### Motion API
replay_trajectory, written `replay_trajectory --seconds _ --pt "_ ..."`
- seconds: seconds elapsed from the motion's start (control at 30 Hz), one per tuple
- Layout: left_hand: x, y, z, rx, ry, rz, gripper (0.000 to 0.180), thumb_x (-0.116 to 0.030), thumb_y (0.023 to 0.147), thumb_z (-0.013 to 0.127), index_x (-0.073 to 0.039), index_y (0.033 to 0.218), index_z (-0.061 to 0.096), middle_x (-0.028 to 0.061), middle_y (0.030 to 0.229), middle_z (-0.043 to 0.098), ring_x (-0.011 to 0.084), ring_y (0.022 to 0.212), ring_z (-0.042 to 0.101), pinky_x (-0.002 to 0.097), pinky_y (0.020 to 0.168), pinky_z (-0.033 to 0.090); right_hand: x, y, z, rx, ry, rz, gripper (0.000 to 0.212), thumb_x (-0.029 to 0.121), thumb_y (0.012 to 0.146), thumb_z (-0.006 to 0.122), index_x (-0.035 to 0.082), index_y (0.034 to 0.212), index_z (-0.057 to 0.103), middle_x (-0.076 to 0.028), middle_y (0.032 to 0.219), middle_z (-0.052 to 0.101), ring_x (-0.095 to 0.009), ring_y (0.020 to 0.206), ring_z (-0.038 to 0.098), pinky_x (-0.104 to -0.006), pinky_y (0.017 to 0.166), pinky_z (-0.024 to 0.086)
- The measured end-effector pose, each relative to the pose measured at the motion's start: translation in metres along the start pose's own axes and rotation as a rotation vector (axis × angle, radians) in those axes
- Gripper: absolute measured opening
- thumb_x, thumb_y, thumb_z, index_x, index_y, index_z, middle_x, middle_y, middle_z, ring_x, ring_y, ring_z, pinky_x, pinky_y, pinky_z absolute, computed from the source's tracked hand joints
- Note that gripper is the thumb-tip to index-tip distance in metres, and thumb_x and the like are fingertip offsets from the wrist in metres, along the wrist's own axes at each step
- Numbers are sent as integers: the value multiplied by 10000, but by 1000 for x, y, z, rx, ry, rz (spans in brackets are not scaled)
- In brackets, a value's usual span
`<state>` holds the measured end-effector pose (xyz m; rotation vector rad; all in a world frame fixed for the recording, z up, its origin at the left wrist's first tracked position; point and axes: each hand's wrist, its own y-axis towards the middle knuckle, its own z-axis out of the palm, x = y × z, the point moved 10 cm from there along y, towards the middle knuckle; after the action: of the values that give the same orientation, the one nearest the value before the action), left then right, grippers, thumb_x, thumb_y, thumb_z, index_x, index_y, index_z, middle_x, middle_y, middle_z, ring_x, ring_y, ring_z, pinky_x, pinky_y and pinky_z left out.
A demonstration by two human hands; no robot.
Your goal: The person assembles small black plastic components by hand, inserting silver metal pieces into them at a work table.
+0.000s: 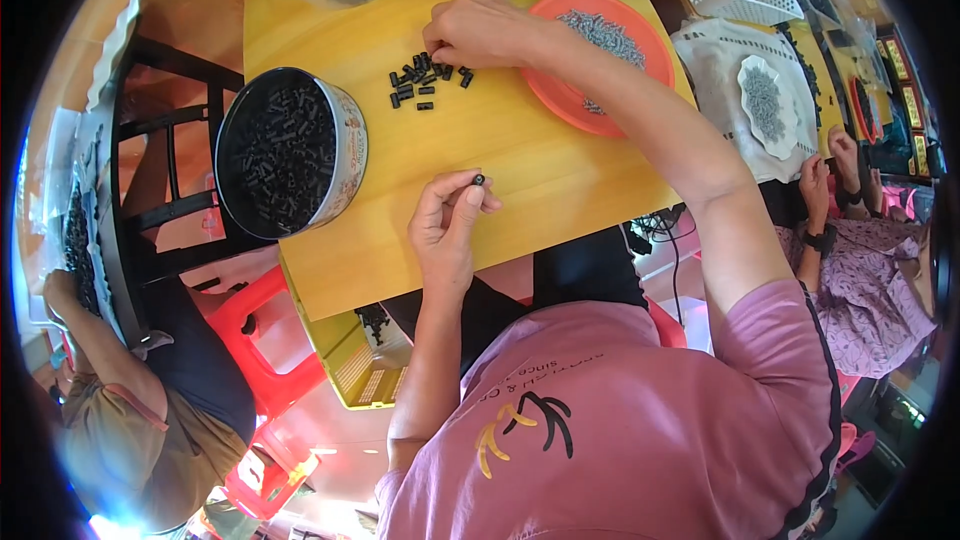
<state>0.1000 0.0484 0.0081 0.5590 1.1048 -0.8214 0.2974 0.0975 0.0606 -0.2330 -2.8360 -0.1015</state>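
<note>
While my left hand (450, 222) pinches a small black cylinder (479, 180), my right hand (475, 32) curls over loose black cylinders (420, 73), can't tell its grip tbh.

Lettering (545, 364) on pink shirt (660, 410) and tin (351, 145)

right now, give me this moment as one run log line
left hand: holds small black piece | right hand: at loose black pieces, yellow table | red plate: grey pieces

short black cylinders (426, 91) lie clustered on yellow tabletop (560, 185).
</note>
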Motion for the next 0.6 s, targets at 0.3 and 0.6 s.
replay_trajectory --seconds 0.3,0.6 --pt "1 -2 -1 1 -18 12 169 -46 953 609 2 1116 612 118 991 670 170 806 627 301 775 496 3 12 7 -17 -224 80 157 223 833 661 89 900 708 -118 929 668 -320 849 665 -443 722 514" --pt "0 -6 -7 -25 -55 40 173 -44 961 590 4 1127 604 121 995 667 176 814 624 314 775 498 -2 -38 -24 -144 625 205 157 192 885 684 45 943 689 -48 869 675 -116 723 620 -296 588 490"
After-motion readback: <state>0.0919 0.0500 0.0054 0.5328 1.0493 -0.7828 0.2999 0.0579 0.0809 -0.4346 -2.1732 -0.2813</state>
